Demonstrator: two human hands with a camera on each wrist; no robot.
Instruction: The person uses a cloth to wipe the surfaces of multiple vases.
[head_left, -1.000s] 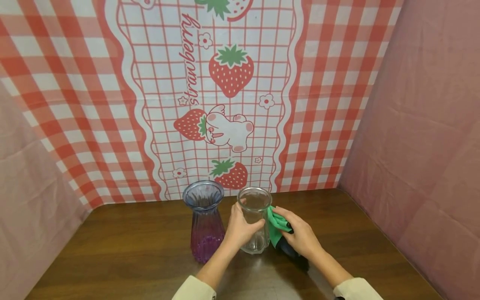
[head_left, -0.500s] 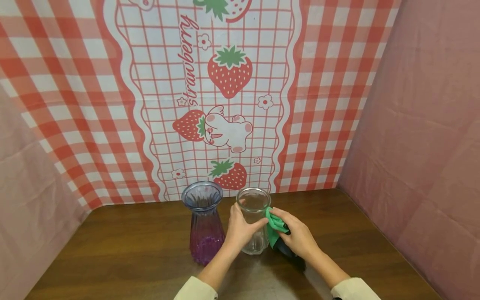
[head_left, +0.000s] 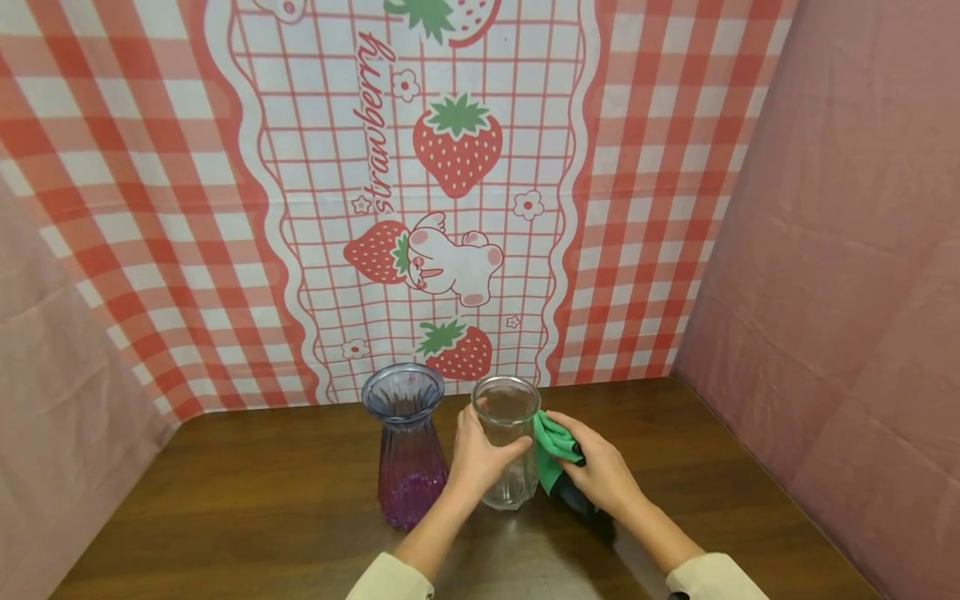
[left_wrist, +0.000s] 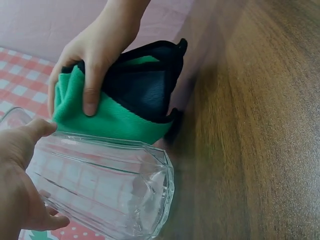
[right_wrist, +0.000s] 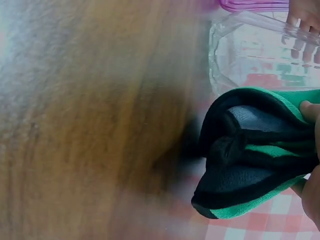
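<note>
In the head view a clear glass vase (head_left: 512, 487) stands upright, and my left hand (head_left: 477, 457) grips it below the rim, thumb in front and fingers behind its far side. My right hand (head_left: 604, 477) holds a bunched green cloth (head_left: 551, 442) with a dark inner side and black edging. The cloth lies against the right side of the vase. In the left wrist view the thumb pinches the cloth (left_wrist: 115, 117) beside the clear vase (left_wrist: 100, 175). The right wrist view shows the cloth's dark folds (right_wrist: 250, 117); most of the right hand is out of frame there.
A ribbed glass vase (head_left: 411, 467), bluish at the rim and purple below, stands just left of the left forearm on the brown wooden table (head_left: 225, 500). A red-checked strawberry cloth (head_left: 457, 250) hangs behind, with a pink drape (head_left: 840, 292) at the right side.
The cloth and right hand dipped slightly toward the left thumb, then moved back up a little along the vase's side. The left hand keeps its grip, and both vases stay in place.
</note>
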